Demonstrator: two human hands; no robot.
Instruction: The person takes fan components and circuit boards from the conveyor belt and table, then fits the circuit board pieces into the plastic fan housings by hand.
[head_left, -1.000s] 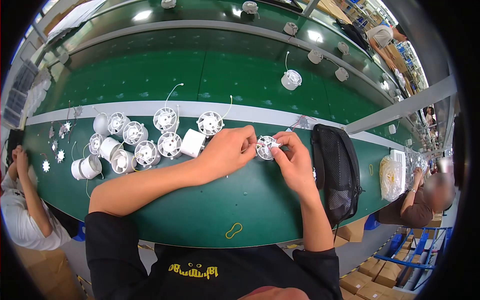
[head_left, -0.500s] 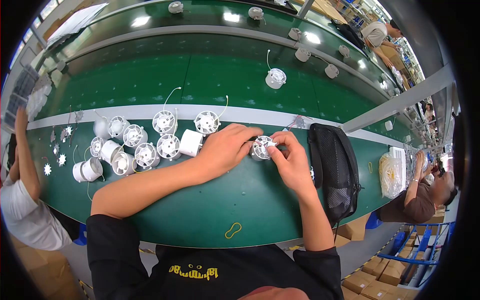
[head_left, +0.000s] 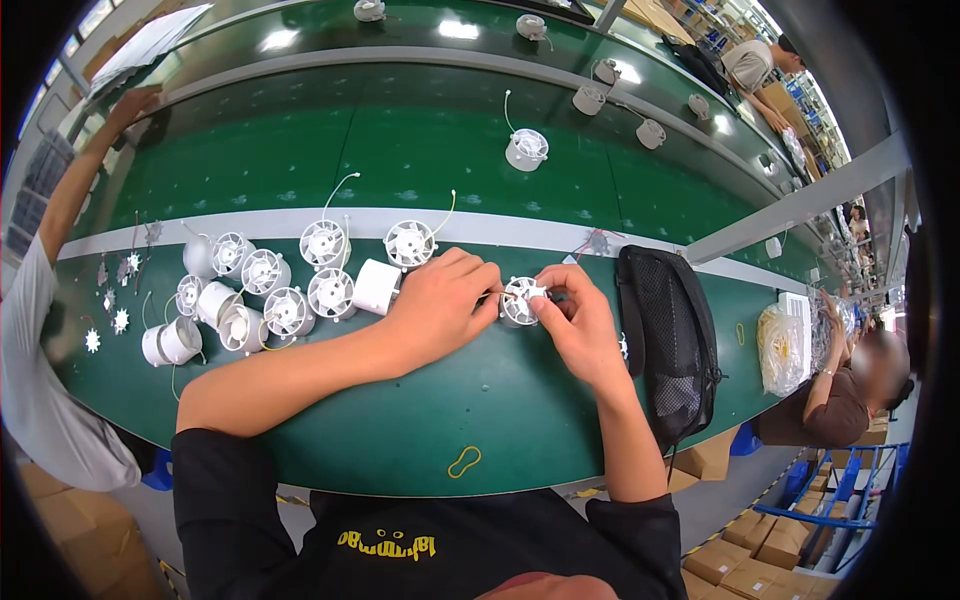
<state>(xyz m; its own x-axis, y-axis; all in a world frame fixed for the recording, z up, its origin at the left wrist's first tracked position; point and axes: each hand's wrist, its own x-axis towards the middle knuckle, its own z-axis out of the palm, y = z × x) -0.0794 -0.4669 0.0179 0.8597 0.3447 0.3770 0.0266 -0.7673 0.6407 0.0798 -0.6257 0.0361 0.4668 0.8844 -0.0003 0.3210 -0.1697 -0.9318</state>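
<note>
Belt fan has slid left; co-worker's arm now reaches over the belt. Right hand: fingers closed on the right rim of a white fan, between both hands above the surface. Left hand: fingers bent at its left rim, can't tell if pinching. Other white fans sit left, black mesh bag right.

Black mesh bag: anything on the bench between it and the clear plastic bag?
Yes, head view: a small yellow loop lies between the black mesh bag and the clear plastic bag.
</note>
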